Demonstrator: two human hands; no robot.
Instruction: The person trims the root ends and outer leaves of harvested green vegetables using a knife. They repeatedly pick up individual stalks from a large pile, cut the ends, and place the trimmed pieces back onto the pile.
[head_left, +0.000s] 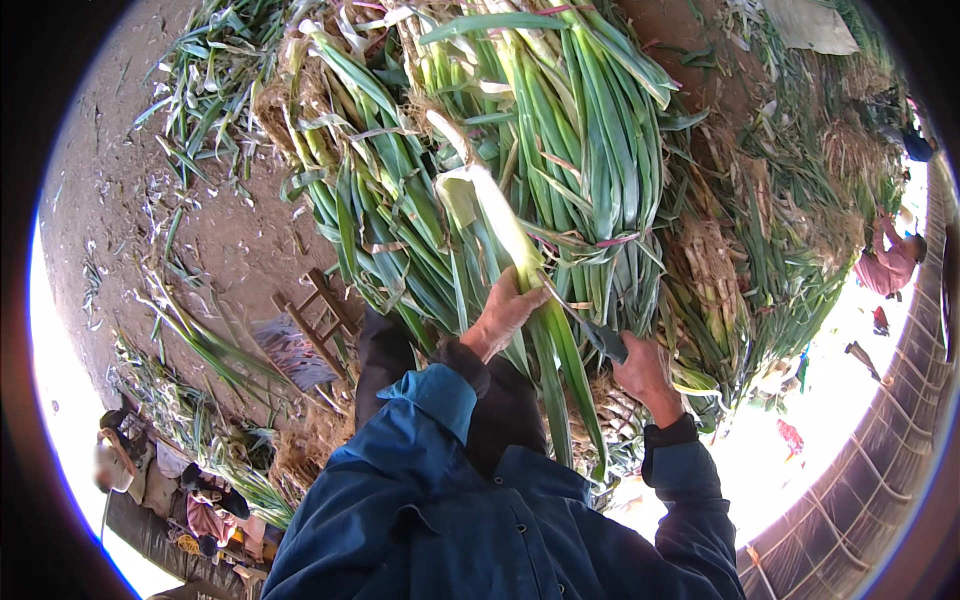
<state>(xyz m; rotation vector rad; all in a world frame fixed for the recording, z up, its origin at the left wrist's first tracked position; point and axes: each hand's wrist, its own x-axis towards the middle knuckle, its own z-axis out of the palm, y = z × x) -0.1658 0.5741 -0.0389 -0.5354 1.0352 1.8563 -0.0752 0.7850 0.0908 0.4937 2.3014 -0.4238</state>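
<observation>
My left hand grips a thick green onion stalk where its white shank turns green. The root end points away from me, and a piece of outer sheath hangs peeled back near it. Split green leaves trail down towards my lap. In my right hand is the dark handle of a small knife; its narrow blade meets the stalk just beside my left fingers. Right in front of me lie tied bundles of green onions, with another bundle to the left.
Loose leaf trimmings litter the dirt floor. A low wooden stool stands at my left. More onion heaps extend along the right, where a person in pink is some way off. Clothes and bags lie at lower left.
</observation>
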